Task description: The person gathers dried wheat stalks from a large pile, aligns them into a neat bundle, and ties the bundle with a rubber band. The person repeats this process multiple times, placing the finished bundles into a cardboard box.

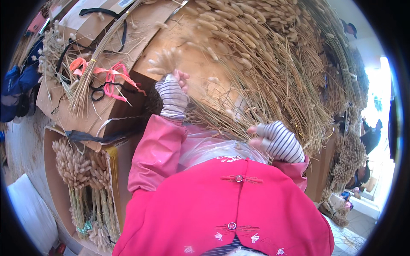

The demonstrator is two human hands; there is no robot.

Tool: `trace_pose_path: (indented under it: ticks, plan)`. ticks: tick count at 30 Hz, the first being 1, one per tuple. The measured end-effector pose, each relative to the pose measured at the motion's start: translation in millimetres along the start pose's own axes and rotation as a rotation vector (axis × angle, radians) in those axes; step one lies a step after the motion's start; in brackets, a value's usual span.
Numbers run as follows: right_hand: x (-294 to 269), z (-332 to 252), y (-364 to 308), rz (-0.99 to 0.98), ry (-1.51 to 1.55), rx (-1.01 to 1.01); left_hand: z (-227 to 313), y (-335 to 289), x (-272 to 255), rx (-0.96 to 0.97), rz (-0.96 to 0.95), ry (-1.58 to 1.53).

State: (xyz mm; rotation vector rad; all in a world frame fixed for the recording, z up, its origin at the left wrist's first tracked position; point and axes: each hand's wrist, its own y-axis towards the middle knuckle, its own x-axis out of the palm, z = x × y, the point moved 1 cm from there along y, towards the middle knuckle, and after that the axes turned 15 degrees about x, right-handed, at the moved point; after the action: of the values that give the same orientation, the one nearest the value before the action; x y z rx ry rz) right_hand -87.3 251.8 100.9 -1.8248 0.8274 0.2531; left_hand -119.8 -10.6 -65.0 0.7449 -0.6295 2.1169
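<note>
Your left hand (173, 96) is closed around a small tuft of dried grass stems (164, 62), whose fluffy pale heads stand up just above your fingers. The tuft's long axis runs roughly upright through your fist, heads away from you, the stalk ends hidden inside the grip. It looks dry, straw-coloured, light and brittle.

To the right of that grip, and touching it along the stems, lies the big heap of dried grass (273, 64). Its stalks slant from your lap upward and away to the right, with the seed heads bunched at the far end. Your right hand (273, 138) rests at the near, stalk end of the heap with fingers curled toward the stems; whether it is pinching any cannot be told. So the left hand is nearer the loose tuft, the right nearer the cut ends of the heap.

Both hands wear striped fingerless gloves under pink sleeves (156, 149).

Farther left of your left hand, a thin tied bundle (92, 64) lies across a cardboard box (113, 109), beside pink ribbon strips (113, 79). Below that, another open box holds finished bunches (77, 170) standing heads-up.
</note>
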Motion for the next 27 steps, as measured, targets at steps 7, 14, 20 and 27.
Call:
trace_pose_path:
  ticks: [7,14,20,27]
  plan:
    - [28.1,-16.9,57.7,0.528,-0.333,-0.434,6.9,-5.2,12.6,-0.01,0.113,0.066]
    - [22.7,-45.0,63.2,0.439,-0.078,-0.518,24.0,-14.8,24.5,-0.036,-0.004,0.009]
    - [10.7,-134.8,68.3,0.367,0.001,-0.847,49.0,-31.1,46.3,0.015,-0.013,0.147]
    - [19.3,-175.5,81.1,0.014,0.591,-0.565,61.7,-36.6,54.3,0.016,-0.111,-0.168]
